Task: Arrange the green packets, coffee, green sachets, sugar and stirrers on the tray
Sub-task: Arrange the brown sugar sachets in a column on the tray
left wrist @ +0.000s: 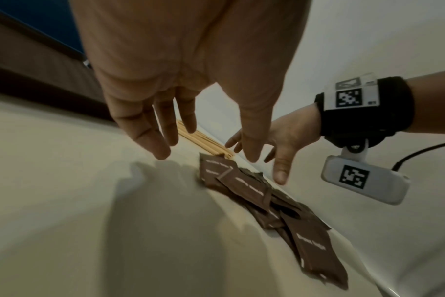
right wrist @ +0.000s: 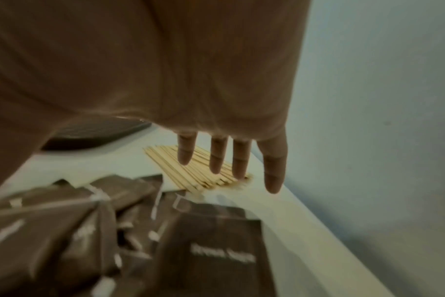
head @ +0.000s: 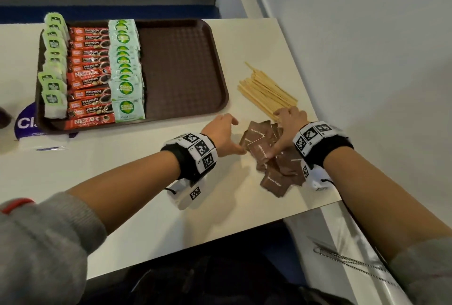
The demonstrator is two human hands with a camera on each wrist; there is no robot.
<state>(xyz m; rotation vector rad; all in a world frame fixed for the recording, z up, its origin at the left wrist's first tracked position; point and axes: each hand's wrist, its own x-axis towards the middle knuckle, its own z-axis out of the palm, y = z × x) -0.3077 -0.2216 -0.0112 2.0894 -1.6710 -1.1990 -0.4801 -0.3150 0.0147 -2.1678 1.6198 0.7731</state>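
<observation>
On the brown tray (head: 181, 70) stand three columns: green packets (head: 55, 67) at the left, red coffee sticks (head: 89, 74), then green sachets (head: 126, 70). Its right half is bare. Brown sugar packets (head: 271, 155) lie in a loose pile on the table, in front of the wooden stirrers (head: 266, 92). My left hand (head: 234, 136) is at the pile's left edge, fingers straight, thumb by a packet. My right hand (head: 281, 131) is spread over the pile, thumb touching a packet. The left wrist view shows the sugar packets (left wrist: 244, 186) below both hands. Straight fingers (right wrist: 231, 160) reach over the stirrers (right wrist: 165, 160).
A purple round label (head: 27, 126) and a clear wrapper (head: 46, 145) lie left of the tray's near corner. The table's right edge (head: 318, 118) runs close behind the pile and stirrers, with a white wall beyond. The tray corner (right wrist: 102, 132) shows behind my right hand.
</observation>
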